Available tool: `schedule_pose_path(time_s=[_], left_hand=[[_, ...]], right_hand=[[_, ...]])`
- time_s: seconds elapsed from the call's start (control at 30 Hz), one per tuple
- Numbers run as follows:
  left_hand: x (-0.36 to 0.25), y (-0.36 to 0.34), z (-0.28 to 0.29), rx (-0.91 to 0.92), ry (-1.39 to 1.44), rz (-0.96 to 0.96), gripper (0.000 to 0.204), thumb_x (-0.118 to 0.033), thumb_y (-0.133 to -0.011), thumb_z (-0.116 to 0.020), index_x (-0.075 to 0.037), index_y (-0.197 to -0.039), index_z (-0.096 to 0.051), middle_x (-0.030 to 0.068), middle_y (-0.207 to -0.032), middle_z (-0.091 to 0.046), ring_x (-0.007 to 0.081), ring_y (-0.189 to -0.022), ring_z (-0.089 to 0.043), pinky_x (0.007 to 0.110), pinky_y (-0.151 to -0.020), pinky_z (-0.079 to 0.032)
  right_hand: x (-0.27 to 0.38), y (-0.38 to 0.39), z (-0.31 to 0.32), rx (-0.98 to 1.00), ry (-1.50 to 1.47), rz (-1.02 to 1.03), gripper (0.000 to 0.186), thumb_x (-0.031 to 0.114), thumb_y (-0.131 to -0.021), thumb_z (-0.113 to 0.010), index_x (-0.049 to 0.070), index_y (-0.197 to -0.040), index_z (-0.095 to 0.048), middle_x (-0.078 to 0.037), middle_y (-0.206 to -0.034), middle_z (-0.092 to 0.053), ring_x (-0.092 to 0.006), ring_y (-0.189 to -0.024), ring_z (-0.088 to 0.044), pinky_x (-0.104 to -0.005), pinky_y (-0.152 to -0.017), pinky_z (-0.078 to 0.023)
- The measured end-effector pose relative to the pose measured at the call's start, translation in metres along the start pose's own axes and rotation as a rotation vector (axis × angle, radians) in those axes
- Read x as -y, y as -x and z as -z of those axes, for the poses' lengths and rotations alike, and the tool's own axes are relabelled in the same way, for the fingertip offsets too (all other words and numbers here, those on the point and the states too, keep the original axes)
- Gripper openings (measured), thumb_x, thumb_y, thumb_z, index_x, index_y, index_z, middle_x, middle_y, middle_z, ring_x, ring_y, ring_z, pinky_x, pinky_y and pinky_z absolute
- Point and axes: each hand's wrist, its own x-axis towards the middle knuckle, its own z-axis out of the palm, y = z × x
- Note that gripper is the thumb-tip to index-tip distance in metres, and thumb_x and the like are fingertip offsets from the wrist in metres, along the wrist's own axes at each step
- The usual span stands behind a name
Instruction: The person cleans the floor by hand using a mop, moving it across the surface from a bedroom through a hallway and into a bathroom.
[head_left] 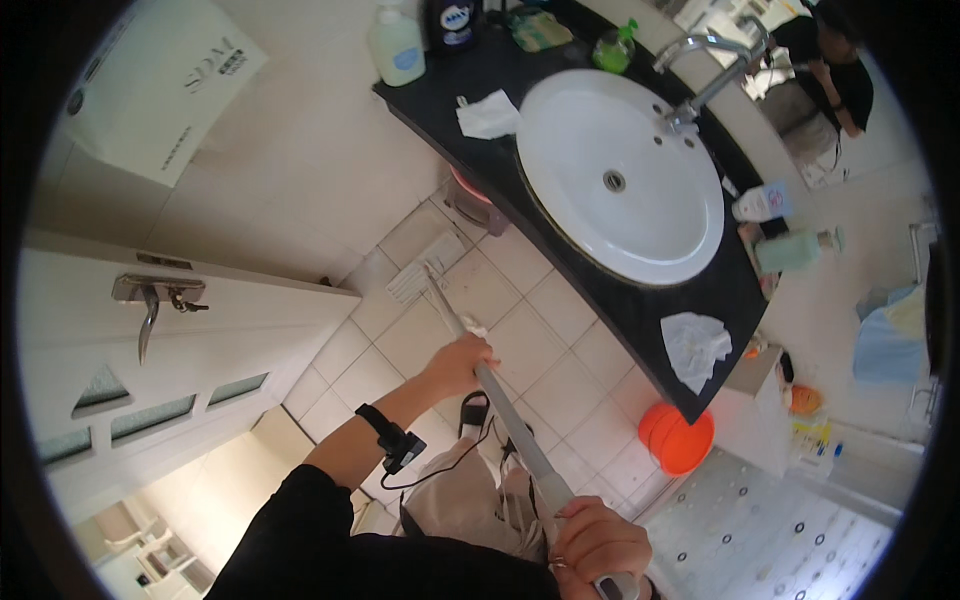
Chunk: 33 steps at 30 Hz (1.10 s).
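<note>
A flat mop [518, 425] with a long grey pole slants across the middle of the view. Its pale rectangular head [425, 268] lies on the tiles between the door and the washbasin counter. My left hand [462, 362] is closed around the pole partway down, with a black strap and small device on that wrist. Higher up, my right hand [598, 545] grips the pole close to its top end, which pokes out below the fingers. The pole passes over my legs and sandalled feet.
A black counter [470, 150] with a white washbasin [620, 180] stands to the right, holding bottles and crumpled tissues. Under its near corner is an orange bucket [677, 440]. To the left is an open white door [230, 340]. A stool [475, 208] sits partly beneath the counter.
</note>
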Motion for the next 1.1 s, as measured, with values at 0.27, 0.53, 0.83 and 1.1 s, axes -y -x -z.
schedule_pose_path(time_s=[0.27, 0.53, 0.83, 1.1], left_hand=[[0.111, -0.078, -0.051, -0.013, 0.011, -0.128, 0.032, -0.016, -0.1, -0.089, -0.003, -0.083, -0.065, 0.0192, -0.091, -0.068, 0.0458, -0.096, -0.066, 0.056, -0.085, -0.052], [0.073, -0.122, -0.13, 0.096, 0.068, -0.177, 0.031, -0.014, -0.099, -0.089, -0.004, -0.083, -0.065, 0.0186, -0.089, -0.069, 0.0448, -0.093, -0.065, 0.057, -0.087, -0.05], [-0.088, -0.057, -0.25, 0.307, 0.097, -0.175, 0.015, -0.011, -0.09, -0.084, -0.007, -0.103, -0.079, 0.0145, -0.113, -0.077, 0.042, -0.12, -0.066, 0.053, -0.104, -0.058], [-0.16, -0.049, -0.275, 0.336, 0.212, -0.162, 0.02, -0.024, -0.107, -0.082, -0.006, -0.1, -0.077, 0.0116, -0.109, -0.074, 0.0377, -0.124, -0.066, 0.05, -0.102, -0.059]], right_hand=[[-0.105, 0.006, 0.033, -0.019, 0.074, -0.013, 0.024, -0.009, -0.082, -0.084, 0.01, -0.082, -0.07, -0.009, -0.093, -0.078, -0.033, -0.095, -0.08, -0.0572, -0.11, -0.06], [-0.087, 0.052, 0.082, -0.195, 0.129, -0.07, 0.027, -0.01, -0.081, -0.081, 0.011, -0.078, -0.064, -0.008, -0.086, -0.074, -0.032, -0.088, -0.076, -0.0572, -0.11, -0.057], [0.025, 0.137, 0.134, -0.18, 0.332, -0.078, 0.033, -0.003, -0.087, -0.083, 0.014, -0.073, -0.058, -0.005, -0.078, -0.068, -0.0278, -0.077, -0.071, -0.0529, -0.096, -0.061], [0.034, 0.123, 0.123, -0.039, 0.309, 0.09, 0.033, 0.001, -0.092, -0.082, 0.013, -0.073, -0.058, -0.003, -0.065, -0.06, -0.0273, -0.062, -0.065, -0.0458, -0.071, -0.061]])
